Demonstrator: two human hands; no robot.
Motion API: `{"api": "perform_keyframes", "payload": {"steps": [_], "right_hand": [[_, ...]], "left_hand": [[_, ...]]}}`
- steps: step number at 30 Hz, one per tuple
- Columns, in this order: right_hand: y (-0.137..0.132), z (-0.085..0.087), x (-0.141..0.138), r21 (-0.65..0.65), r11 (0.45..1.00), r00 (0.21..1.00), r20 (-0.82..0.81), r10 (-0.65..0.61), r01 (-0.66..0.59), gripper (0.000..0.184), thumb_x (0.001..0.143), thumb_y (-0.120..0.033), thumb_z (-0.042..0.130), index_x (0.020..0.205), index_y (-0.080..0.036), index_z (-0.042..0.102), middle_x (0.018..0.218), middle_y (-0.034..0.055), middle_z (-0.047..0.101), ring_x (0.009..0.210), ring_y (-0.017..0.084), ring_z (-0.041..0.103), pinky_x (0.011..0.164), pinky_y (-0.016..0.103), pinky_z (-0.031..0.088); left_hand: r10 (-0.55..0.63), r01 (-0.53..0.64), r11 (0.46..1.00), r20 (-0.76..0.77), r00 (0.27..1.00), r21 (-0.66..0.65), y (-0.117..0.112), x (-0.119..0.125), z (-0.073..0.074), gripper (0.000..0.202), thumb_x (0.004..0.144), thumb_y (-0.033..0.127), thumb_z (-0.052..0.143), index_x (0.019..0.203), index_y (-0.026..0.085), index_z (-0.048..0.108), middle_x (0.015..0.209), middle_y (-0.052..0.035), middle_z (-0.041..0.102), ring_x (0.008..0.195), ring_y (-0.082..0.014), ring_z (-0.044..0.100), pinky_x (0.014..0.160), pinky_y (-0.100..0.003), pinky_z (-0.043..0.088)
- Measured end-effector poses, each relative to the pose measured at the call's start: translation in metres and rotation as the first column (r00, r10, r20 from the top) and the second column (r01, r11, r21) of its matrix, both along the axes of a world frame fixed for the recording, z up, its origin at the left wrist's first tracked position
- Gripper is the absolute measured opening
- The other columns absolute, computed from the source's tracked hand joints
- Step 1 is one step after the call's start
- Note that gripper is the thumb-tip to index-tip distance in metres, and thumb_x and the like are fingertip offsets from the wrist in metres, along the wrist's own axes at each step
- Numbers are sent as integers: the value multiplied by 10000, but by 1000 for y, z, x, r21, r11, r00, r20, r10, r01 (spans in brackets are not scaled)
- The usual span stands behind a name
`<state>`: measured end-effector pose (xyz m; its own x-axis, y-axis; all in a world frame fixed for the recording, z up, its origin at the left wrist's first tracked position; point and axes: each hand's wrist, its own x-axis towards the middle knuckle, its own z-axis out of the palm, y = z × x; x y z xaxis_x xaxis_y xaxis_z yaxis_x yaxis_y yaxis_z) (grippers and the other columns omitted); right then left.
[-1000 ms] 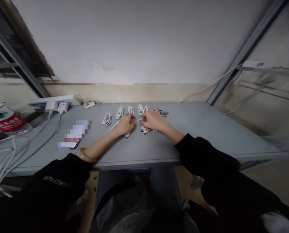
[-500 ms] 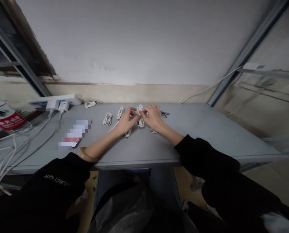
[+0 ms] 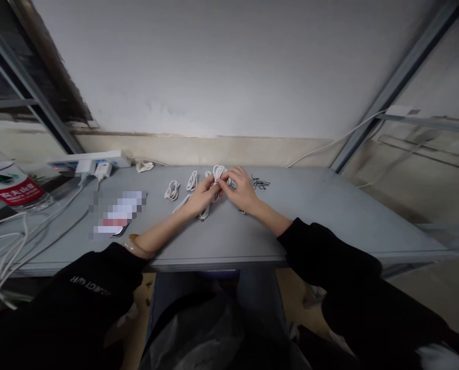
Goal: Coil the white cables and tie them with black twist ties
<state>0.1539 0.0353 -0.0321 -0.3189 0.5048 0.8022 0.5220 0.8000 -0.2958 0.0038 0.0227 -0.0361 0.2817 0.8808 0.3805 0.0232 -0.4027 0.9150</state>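
Both of my hands meet over the far middle of the grey table (image 3: 329, 216). My left hand (image 3: 199, 196) and my right hand (image 3: 240, 188) pinch one coiled white cable (image 3: 218, 172) between them, lifted a little off the table. More coiled white cables lie in a row to the left, one coiled cable (image 3: 171, 189) and another coiled cable (image 3: 192, 180) among them. A loose white cable end (image 3: 204, 213) trails under my left hand. A small heap of black twist ties (image 3: 259, 182) lies just right of my right hand.
A white power strip (image 3: 89, 160) with plugged chargers sits at the far left, its cords (image 3: 10, 252) hanging over the table's left edge. A blurred flat packet (image 3: 117, 214) lies left of centre. A bottle (image 3: 10, 187) stands far left. Metal frame bars (image 3: 387, 87) slant at the right.
My hands moved together from resting on separate coils on the table and picked up one coiled cable, now held between them above the surface.
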Motion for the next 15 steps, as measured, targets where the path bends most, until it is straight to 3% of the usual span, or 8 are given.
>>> {"api": "perform_keyframes", "payload": {"steps": [6, 15], "right_hand": [[5, 0, 4, 26, 996, 995, 53, 85, -86, 137, 931, -249, 471, 822, -227, 553, 854, 51, 614, 872, 216, 523, 831, 381, 418], [5, 0, 4, 48, 999, 988, 154, -3, -4, 203, 978, -259, 422, 912, -216, 609, 904, 73, 645, 924, 233, 529, 836, 383, 394]], "left_hand": [[-3, 7, 994, 37, 999, -110, -3, 0, 6, 81, 818, 259, 543, 843, 187, 512, 538, 74, 418, 452, -71, 382, 428, -202, 263], [-65, 111, 952, 165, 984, -285, -7, 0, 13, 78, 763, 186, 529, 754, 197, 453, 492, 100, 346, 345, -34, 262, 366, -169, 142]]}}
